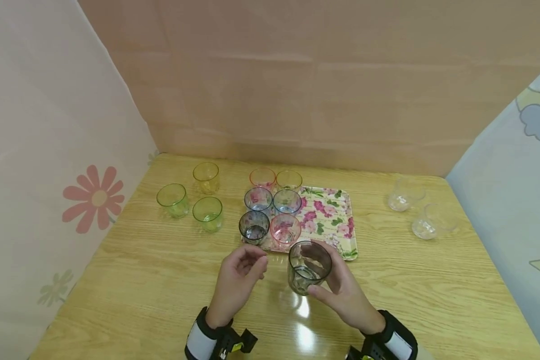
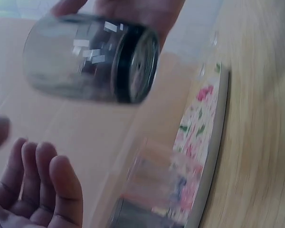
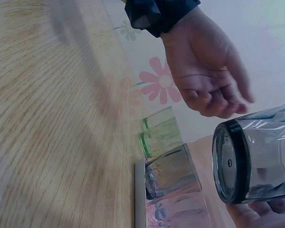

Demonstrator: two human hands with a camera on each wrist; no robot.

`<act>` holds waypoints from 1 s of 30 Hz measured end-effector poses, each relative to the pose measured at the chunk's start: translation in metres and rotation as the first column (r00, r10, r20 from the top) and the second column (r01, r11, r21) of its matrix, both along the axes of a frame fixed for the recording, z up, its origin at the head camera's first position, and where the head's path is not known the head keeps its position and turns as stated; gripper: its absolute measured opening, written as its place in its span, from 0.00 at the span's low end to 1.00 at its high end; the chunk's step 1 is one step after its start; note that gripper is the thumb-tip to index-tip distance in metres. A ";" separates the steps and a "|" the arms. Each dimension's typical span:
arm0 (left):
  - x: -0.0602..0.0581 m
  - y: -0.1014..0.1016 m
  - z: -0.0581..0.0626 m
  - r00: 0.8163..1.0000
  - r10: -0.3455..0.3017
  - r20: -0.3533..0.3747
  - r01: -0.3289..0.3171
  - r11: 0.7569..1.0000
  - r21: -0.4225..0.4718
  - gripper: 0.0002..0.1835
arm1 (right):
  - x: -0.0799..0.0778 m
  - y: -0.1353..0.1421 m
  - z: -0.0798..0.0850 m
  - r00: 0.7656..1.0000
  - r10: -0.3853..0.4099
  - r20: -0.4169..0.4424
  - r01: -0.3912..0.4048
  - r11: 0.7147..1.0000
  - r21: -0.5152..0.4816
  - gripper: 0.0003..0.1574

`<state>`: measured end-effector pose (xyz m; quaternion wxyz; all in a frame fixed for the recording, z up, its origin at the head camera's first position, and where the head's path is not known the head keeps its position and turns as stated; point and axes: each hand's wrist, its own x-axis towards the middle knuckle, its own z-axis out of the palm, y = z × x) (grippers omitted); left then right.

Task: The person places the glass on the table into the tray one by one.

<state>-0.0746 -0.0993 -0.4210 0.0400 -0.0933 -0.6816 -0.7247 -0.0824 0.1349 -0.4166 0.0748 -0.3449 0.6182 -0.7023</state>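
A smoky grey drinking glass [image 1: 309, 269] is held above the table by my right hand [image 1: 344, 295], thumb on the near side and fingers around the far side. My left hand [image 1: 239, 280] hovers just left of it, fingers loosely bent with nothing in them. The left wrist view shows the glass [image 2: 92, 59] tipped on its side in the picture, with the left fingers [image 2: 65, 183] apart from it. In the right wrist view the thick base of the glass [image 3: 232, 161] faces the camera. Behind both hands lies a floral tray [image 1: 326, 220] bearing several tinted glasses.
On the tray's left part stand a dark grey glass [image 1: 254, 227], a pink glass [image 1: 285, 230] and several others. Left of the tray are two green glasses [image 1: 208, 215] and a yellow glass [image 1: 206, 178]. Two clear glasses [image 1: 425, 227] stand at the right. Cloth walls surround the table.
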 end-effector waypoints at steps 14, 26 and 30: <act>-0.054 -0.049 -0.042 0.919 0.342 0.194 -0.271 0.909 -0.315 0.19 | 0.002 0.014 0.003 0.997 -0.079 -0.022 0.080 0.997 0.019 0.45; -0.071 -0.042 -0.058 0.928 0.309 0.209 -0.168 0.846 -0.507 0.11 | -0.018 0.030 0.004 0.970 -0.239 -0.033 0.240 0.970 0.023 0.45; -0.072 -0.041 -0.059 0.923 0.335 0.189 -0.191 0.826 -0.531 0.11 | -0.035 0.036 0.006 0.943 -0.332 -0.015 0.332 0.938 0.100 0.43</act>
